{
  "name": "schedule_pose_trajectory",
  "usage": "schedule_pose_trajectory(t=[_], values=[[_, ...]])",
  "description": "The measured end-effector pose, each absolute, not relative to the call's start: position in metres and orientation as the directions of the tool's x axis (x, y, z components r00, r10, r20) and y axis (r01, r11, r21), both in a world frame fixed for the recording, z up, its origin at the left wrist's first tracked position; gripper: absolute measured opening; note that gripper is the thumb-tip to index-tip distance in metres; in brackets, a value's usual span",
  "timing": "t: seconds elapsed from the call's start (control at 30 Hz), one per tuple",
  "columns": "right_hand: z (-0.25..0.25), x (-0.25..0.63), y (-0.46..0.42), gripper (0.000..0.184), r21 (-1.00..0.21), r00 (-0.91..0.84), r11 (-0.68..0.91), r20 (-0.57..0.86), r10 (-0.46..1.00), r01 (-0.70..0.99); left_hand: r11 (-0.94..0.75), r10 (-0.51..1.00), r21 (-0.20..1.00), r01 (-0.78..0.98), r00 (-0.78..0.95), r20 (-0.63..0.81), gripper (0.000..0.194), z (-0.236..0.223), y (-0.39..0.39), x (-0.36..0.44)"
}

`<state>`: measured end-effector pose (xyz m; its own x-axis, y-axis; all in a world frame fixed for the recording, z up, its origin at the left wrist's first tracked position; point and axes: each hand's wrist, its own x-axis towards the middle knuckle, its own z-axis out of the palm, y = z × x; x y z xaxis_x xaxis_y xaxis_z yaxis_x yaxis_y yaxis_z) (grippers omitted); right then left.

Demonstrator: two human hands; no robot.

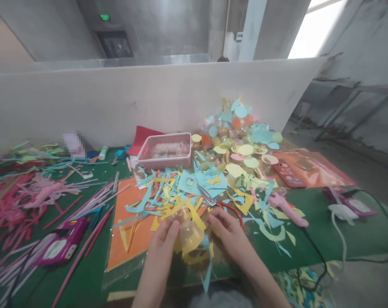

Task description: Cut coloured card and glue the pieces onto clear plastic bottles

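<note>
Pinching a clear, bulging plastic piece (pixel 191 233) by its left edge between thumb and fingers of the left hand (pixel 161 237), over the near side of the green table (pixel 254 248). Curling the right hand (pixel 227 229) just beside it, fingertips drawn together near yellow paper (impossible to tell whether gripping some or only hovering). Probably very light, thin-walled and springy, likely slick on the curves and quick to dent; best taken by the rim, with a soft pinch, rather than squeezed across the bulge.

Farther out, meeting red-handled scissors (pixel 213 201) just beyond the right hand, blades over blue paper scraps (pixel 185 182). To the left, bordered by an orange sheet (pixel 132 244), then by lilac stems (pixel 96 196) and a purple device (pixel 63 243). To the right, near a pink glue gun (pixel 290 210) (dark cord trailing off the edge). At the back, ending in a pink tray (pixel 164 163) holding clear plastic and, beside it, a heap of pastel paper discs (pixel 246 149).
</note>
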<state>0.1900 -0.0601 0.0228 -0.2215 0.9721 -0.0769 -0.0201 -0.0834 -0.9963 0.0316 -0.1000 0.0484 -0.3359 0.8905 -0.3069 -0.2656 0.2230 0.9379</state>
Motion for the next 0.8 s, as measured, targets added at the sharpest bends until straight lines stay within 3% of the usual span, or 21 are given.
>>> schedule_pose_trajectory(t=[0.17, 0.27, 0.4, 0.67, 0.8], values=[[0.011, 0.206, -0.074, 0.052, -0.982, -0.017, -0.075, -0.079, 0.997, 0.173, 0.186, 0.892, 0.919, -0.347, -0.332, -0.306, 0.051, 0.048, -0.113, 0.038], [0.006, 0.212, -0.086, 0.048, -0.974, 0.046, -0.057, -0.049, 0.998, 0.219, 0.157, 0.886, 0.925, -0.346, -0.364, -0.286, 0.045, 0.049, -0.119, 0.035], [0.015, 0.214, -0.102, 0.033, -0.979, 0.023, 0.051, 0.056, 0.998, 0.197, 0.175, 0.916, 0.911, -0.374, -0.278, -0.289, 0.05, 0.047, -0.123, 0.027], [0.048, 0.218, -0.119, 0.028, -0.876, -0.08, 0.399, 0.393, 0.916, 0.272, 0.213, 0.973, 0.889, -0.406, 0.001, -0.232, 0.052, 0.051, -0.137, 0.05], [0.051, 0.223, -0.118, 0.02, -0.859, -0.132, 0.434, 0.413, 0.901, 0.273, 0.229, 0.973, 0.906, -0.357, 0.08, -0.215, 0.052, 0.053, -0.14, 0.059]])
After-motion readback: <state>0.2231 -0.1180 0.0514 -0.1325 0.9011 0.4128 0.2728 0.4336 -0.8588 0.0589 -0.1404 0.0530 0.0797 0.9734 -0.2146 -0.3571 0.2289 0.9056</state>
